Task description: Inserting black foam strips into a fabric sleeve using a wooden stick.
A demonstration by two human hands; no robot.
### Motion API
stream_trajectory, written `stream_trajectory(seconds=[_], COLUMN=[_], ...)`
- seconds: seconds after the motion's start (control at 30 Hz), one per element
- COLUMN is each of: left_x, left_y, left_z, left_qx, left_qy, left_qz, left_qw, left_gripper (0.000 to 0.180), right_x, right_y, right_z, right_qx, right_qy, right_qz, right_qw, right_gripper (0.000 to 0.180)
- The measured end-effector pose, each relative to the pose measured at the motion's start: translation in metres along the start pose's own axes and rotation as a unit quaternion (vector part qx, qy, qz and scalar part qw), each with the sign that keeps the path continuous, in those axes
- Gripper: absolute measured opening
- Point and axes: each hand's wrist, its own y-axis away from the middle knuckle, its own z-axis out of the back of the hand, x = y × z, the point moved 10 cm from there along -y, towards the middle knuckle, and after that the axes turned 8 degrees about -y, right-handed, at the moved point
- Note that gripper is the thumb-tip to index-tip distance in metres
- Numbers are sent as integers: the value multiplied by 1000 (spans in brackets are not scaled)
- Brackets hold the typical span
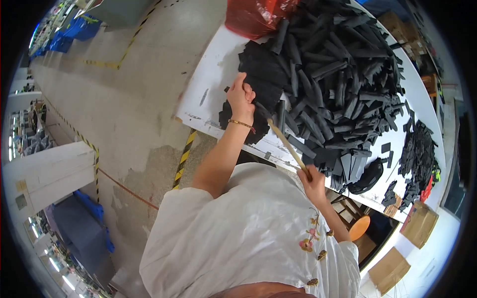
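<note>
My right hand [313, 181] is closed around the near end of a slim wooden stick [287, 147]. The stick slants up and left across the table's front edge. At its far end a narrow dark piece [261, 110] runs toward my left hand [242, 97]. That left hand, with a bracelet at the wrist, is closed with its fingers curled; what lies inside them is hidden. Flat black fabric pieces [263, 69] lie under and beside it. To the right rises a big heap of black rolled fabric strips [328, 79].
The white table [213, 74] carries a red plastic bag [256, 17] at the far side and a smaller black pile [420, 154] at right. A stool [358, 227] and cardboard boxes [420, 223] stand right of me. Yellow-black tape [185, 156] marks the floor.
</note>
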Motion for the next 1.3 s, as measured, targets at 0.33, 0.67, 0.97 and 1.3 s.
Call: stream_trajectory(seconds=[0.33,0.67,0.97,1.3], left_x=[42,74,142,108], left_y=[34,34,120,142], left_z=[-16,-2,-51,-22], left_qx=[-15,31,469,425], left_qy=[-29,-112,-415,-563], left_qz=[59,140,128,66], left_qw=[998,983,769,706], left_gripper=[11,24,27,25], right_x=[29,-11,19,-49], right_y=[-123,-118,-116,-73], right_z=[-14,-24,51,225], right_qx=[-169,-136,-297,-515], right_qy=[-257,-397,-160,-181], right_qz=[81,-80,87,-32], right_qw=[948,904,937,837], right_gripper=[12,26,25,38])
